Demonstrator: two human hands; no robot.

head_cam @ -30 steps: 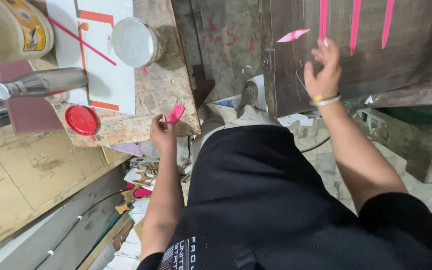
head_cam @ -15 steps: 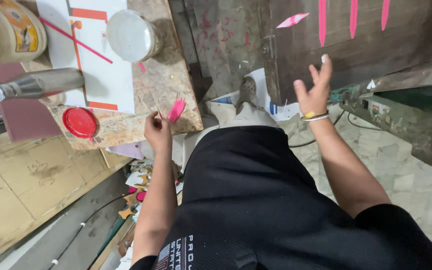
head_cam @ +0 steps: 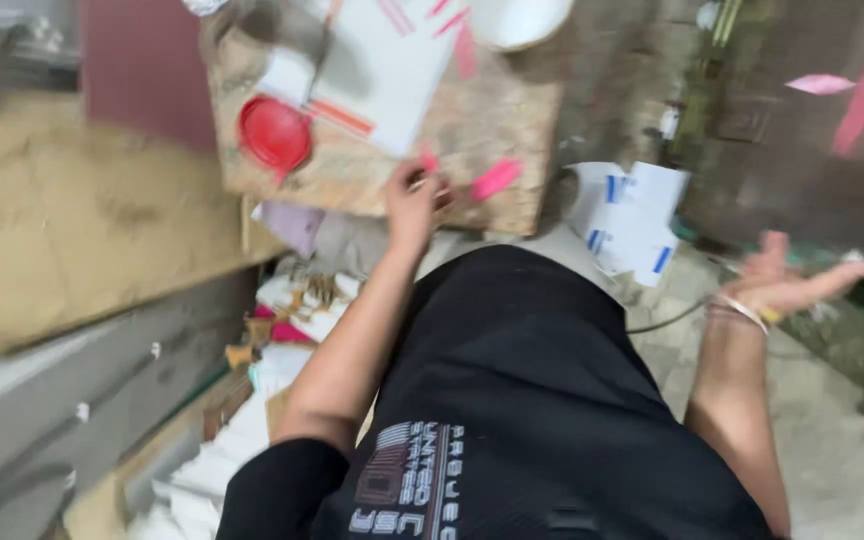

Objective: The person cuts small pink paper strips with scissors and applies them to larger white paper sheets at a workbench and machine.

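Note:
My left hand (head_cam: 414,200) is closed around a small pink strip (head_cam: 495,180) that sticks out to the right, held over the near edge of a chipboard panel (head_cam: 472,130). My right hand (head_cam: 787,283) hangs in the air at the right, palm up, fingers spread and holding nothing, with a bracelet on the wrist. A white sheet with pink and orange strips (head_cam: 382,70) lies on the chipboard, with a red round lid (head_cam: 274,133) beside it. The picture is blurred by motion.
A white bowl-like lid (head_cam: 517,15) sits at the top edge. White and blue paper (head_cam: 632,220) lies on the floor. A dark board with pink strips (head_cam: 852,90) stands at the right. Cardboard (head_cam: 82,220) and scraps lie at the left.
The view has swung down and to the right. My right hand dropped from the dark board and turned palm up. My left hand stayed at the chipboard edge with the pink strip.

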